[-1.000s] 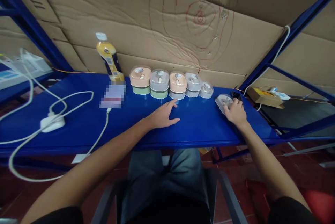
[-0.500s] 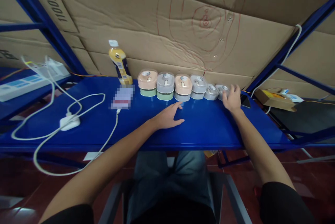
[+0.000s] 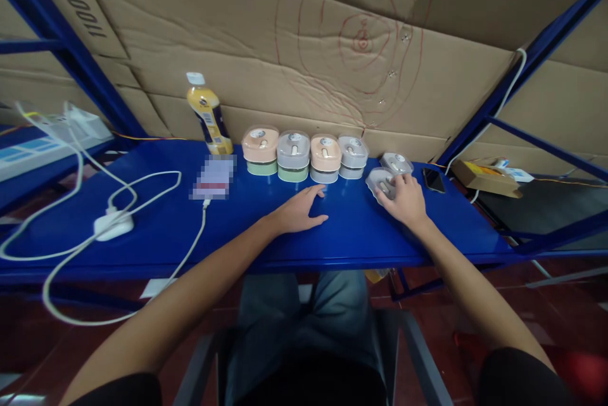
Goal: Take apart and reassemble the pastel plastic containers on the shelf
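Observation:
My right hand grips a small grey lidded box with a clear cover, fingers on its top and right side. Behind it stands a similar grey box. To the left, in a row, are two-tier boxes: pink over green, grey over green, pink over grey and grey over grey. In front of this row my left hand lies on the blue table, fingers apart and holding nothing.
A yellow drink bottle and a blurred-out, cabled flat item are at the left, near a white adapter with looped cable. A dark phone lies at the right. Cardboard backs the table.
My right hand has come left and toward me, gripping a small grey box now set in front of the other one. My left hand stays in place. The view has shifted slightly.

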Action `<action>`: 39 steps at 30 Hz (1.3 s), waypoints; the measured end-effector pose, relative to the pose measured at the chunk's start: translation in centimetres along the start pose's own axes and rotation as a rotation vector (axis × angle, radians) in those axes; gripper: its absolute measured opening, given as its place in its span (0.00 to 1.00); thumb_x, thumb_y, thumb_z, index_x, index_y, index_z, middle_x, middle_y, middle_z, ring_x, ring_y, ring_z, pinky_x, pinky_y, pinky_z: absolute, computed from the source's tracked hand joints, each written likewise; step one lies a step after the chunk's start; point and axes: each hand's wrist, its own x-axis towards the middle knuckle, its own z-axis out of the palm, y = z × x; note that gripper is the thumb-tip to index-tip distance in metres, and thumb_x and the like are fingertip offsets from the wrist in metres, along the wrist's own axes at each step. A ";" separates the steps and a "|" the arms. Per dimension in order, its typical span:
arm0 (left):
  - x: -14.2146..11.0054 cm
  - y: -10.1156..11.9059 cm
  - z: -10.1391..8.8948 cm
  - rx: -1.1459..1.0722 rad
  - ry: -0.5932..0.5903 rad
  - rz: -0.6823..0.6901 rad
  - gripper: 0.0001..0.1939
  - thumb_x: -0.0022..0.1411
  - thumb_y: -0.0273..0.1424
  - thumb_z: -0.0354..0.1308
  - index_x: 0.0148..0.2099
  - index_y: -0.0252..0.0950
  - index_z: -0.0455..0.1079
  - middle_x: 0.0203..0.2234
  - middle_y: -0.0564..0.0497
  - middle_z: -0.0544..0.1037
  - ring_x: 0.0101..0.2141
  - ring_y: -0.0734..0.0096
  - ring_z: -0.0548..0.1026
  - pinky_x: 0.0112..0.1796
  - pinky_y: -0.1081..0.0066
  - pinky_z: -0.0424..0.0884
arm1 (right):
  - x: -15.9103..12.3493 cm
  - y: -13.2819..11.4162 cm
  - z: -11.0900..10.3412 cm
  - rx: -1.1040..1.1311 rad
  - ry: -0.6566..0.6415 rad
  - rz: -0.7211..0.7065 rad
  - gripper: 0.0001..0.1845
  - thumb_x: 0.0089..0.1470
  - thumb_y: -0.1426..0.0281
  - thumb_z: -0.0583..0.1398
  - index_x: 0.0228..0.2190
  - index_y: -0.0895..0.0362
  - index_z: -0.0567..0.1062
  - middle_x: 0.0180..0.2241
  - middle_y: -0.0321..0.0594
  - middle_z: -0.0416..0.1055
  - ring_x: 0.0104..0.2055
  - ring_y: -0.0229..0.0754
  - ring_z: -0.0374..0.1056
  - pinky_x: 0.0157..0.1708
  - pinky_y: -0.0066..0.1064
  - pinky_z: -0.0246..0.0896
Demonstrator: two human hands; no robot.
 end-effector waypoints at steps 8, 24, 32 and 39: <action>-0.2 0.2 -0.3 -0.092 0.038 -0.037 0.55 0.57 0.52 0.76 0.77 0.38 0.58 0.67 0.35 0.75 0.66 0.39 0.75 0.67 0.41 0.70 | 0.1 -1.7 -0.5 0.159 -0.228 -0.003 0.44 0.60 0.41 0.65 0.64 0.59 0.73 0.54 0.63 0.80 0.54 0.68 0.80 0.55 0.58 0.75; -0.7 -0.2 -0.7 -0.021 -0.019 0.152 0.26 0.62 0.42 0.72 0.62 0.43 0.82 0.66 0.41 0.72 0.67 0.45 0.74 0.70 0.51 0.69 | 2.5 -6.0 1.9 0.936 -0.191 -0.363 0.41 0.60 0.46 0.70 0.66 0.52 0.71 0.61 0.53 0.80 0.59 0.59 0.80 0.62 0.57 0.74; -0.7 -1.0 -2.7 0.004 0.115 0.056 0.21 0.70 0.48 0.63 0.54 0.40 0.85 0.62 0.40 0.75 0.64 0.43 0.75 0.68 0.47 0.70 | 3.1 -2.3 3.6 1.031 -0.264 -0.108 0.39 0.55 0.42 0.71 0.59 0.53 0.75 0.56 0.51 0.82 0.58 0.57 0.80 0.65 0.59 0.71; -1.0 -2.8 -4.8 0.065 0.180 -0.039 0.24 0.67 0.52 0.63 0.51 0.38 0.83 0.56 0.40 0.76 0.59 0.46 0.78 0.64 0.48 0.74 | 3.3 -1.7 2.9 0.902 -0.273 -0.127 0.41 0.51 0.44 0.75 0.60 0.50 0.79 0.57 0.48 0.83 0.57 0.59 0.80 0.64 0.61 0.73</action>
